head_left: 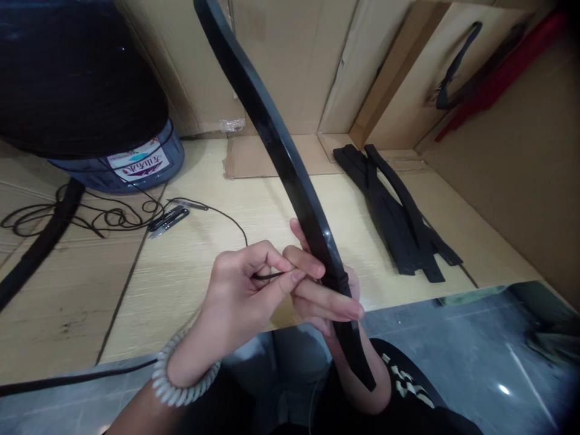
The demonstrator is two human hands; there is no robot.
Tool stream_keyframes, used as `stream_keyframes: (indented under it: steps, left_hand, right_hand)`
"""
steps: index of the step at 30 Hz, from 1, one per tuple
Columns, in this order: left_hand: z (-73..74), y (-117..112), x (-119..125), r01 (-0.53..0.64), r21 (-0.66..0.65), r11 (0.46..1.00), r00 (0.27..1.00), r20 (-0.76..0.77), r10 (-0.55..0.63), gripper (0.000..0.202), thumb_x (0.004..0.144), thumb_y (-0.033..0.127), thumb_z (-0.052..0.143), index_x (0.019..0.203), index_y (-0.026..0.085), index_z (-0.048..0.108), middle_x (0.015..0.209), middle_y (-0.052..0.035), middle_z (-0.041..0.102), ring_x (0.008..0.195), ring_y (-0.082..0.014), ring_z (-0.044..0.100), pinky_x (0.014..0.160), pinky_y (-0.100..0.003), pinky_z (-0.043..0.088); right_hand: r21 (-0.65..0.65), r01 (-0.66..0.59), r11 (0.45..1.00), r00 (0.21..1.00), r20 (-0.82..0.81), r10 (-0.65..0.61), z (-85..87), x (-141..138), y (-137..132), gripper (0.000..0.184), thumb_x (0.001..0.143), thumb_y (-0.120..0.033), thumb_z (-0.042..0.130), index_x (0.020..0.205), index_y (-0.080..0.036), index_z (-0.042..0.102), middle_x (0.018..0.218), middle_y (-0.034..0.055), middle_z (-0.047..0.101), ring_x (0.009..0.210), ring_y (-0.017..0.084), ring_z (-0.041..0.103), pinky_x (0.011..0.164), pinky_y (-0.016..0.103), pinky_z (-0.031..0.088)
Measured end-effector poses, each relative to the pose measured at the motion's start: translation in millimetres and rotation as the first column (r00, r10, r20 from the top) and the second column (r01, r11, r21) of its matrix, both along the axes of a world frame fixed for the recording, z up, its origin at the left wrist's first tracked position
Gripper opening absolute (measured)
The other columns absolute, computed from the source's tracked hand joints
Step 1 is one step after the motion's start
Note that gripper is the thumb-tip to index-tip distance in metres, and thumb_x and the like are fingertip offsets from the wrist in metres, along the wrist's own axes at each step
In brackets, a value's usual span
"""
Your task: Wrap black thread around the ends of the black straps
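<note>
A long, curved, glossy black strip (290, 163) slants from the top of the view down towards my lap. My right hand (326, 296) grips it near its lower end, with fingers wrapped across its front. Just above that lower part, a dark band of cord (336, 279) seems to circle the strip. My left hand (254, 296) pinches a thin black cord (267, 276) between thumb and forefinger, close against the right fingers. From there the cord runs back over the table to a loose tangle (104, 217) on the left.
Thread snips (168, 221) lie beside the tangle. A blue bucket (174, 158) under a large black wound mass (81, 78) stands at the back left. Several flat black strips (394, 211) are piled on the right of the table (203, 235). Cardboard walls (290, 66) surround the back.
</note>
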State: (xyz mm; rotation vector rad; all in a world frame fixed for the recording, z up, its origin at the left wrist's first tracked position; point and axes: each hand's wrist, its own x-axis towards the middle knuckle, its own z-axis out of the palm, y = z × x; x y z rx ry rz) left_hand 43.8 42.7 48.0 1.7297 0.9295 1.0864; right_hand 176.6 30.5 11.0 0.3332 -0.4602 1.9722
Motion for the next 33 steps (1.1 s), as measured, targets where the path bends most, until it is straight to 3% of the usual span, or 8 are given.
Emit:
stream_keyframes:
  steps: [7, 11, 14, 19, 25, 28, 31, 33]
  left_hand:
    - [-5.3, 3, -9, 0.036, 0.126, 0.991, 0.979, -0.206, -0.009, 0.012, 0.084, 0.02, 0.061, 0.073, 0.018, 0.056, 0.05, 0.0083, 0.039, 0.045, -0.0038, 0.032, 0.043, -0.018, 0.028]
    - [1.1, 11, -14, 0.086, 0.286, 0.954, 0.974, -0.226, -0.02, 0.009, 0.082, 0.013, 0.062, 0.086, 0.018, 0.056, 0.083, 0.0015, 0.058, 0.079, -0.0077, 0.055, 0.073, -0.021, 0.045]
    - [6.2, 11, -13, 0.051, 0.336, 0.941, 0.988, -0.152, 0.0, 0.018, 0.083, 0.01, 0.059, 0.098, 0.019, 0.056, 0.099, -0.0023, 0.057, 0.099, -0.0114, 0.054, 0.088, -0.026, 0.044]
    - [16.9, 2, -3, 0.042, 0.443, 0.896, 0.977, -0.206, 0.056, 0.013, 0.079, 0.013, 0.063, 0.09, 0.017, 0.06, 0.094, -0.0026, 0.06, 0.095, -0.012, 0.057, 0.084, -0.026, 0.045]
    - [30.8, -6, -4, 0.023, 0.548, 0.836, 0.929, -0.321, 0.185, 0.011, 0.071, 0.014, 0.069, 0.08, 0.017, 0.063, 0.081, 0.0015, 0.065, 0.078, -0.0112, 0.058, 0.073, -0.027, 0.046]
    - [29.2, -3, -8, 0.019, 0.475, 0.88, 0.948, -0.289, 0.136, 0.012, 0.074, 0.013, 0.069, 0.082, 0.019, 0.063, 0.081, 0.0036, 0.066, 0.078, -0.0085, 0.06, 0.074, -0.024, 0.046]
    - [20.1, 4, -8, 0.023, 0.164, 0.986, 0.998, -0.057, -0.014, 0.018, 0.08, 0.026, 0.069, 0.095, 0.022, 0.059, 0.095, 0.0015, 0.065, 0.092, -0.011, 0.062, 0.084, -0.025, 0.05]
    - [11.4, 7, -4, 0.02, -0.053, 0.998, 0.993, 0.12, -0.013, 0.03, 0.083, 0.037, 0.066, 0.106, 0.023, 0.052, 0.109, -0.003, 0.059, 0.107, -0.0149, 0.058, 0.09, -0.028, 0.051]
  right_hand:
    - [0.023, 0.051, 0.998, 0.997, 0.057, -0.052, -0.8, 2, 1, 0.042, 0.094, -0.02, 0.041, 0.135, -0.015, 0.047, 0.082, -0.0049, 0.049, 0.037, -0.003, 0.036, 0.037, 0.004, 0.04]
    - [-0.077, 0.092, 0.993, 0.989, 0.126, -0.082, 0.8, 2, -1, 0.037, 0.093, -0.02, 0.042, 0.127, -0.018, 0.055, 0.074, -0.0061, 0.044, 0.036, -0.003, 0.026, 0.035, 0.003, 0.035]
    - [-0.134, 0.096, 0.986, 0.984, 0.16, -0.074, -0.2, 3, -1, 0.036, 0.091, -0.023, 0.046, 0.126, -0.022, 0.056, 0.072, -0.007, 0.045, 0.036, -0.003, 0.023, 0.034, 0.003, 0.032]
    - [-0.161, 0.162, 0.974, 0.949, 0.297, -0.109, 1.7, 1, -2, 0.033, 0.087, -0.03, 0.056, 0.12, -0.026, 0.06, 0.066, -0.0081, 0.051, 0.032, -0.003, 0.027, 0.034, 0.005, 0.035]
    - [-0.147, 0.267, 0.952, 0.896, 0.403, -0.189, 8.8, 3, -3, 0.028, 0.088, -0.025, 0.057, 0.116, -0.025, 0.061, 0.07, -0.0064, 0.057, 0.039, -0.002, 0.046, 0.041, 0.006, 0.041]
    - [-0.093, 0.247, 0.965, 0.874, 0.452, -0.18, 14.0, 6, -2, 0.031, 0.086, -0.027, 0.06, 0.117, -0.025, 0.058, 0.073, -0.0065, 0.059, 0.037, -0.001, 0.045, 0.04, 0.009, 0.041]
    - [-0.127, 0.236, 0.963, 0.889, 0.429, -0.161, 20.9, 6, 1, 0.03, 0.086, -0.027, 0.059, 0.115, -0.022, 0.057, 0.069, -0.0076, 0.058, 0.033, -0.002, 0.04, 0.037, 0.008, 0.039]
    - [-0.127, 0.201, 0.971, 0.913, 0.383, -0.139, 24.0, 4, 3, 0.029, 0.085, -0.027, 0.06, 0.113, -0.021, 0.057, 0.069, -0.0077, 0.058, 0.032, -0.002, 0.038, 0.036, 0.008, 0.037]
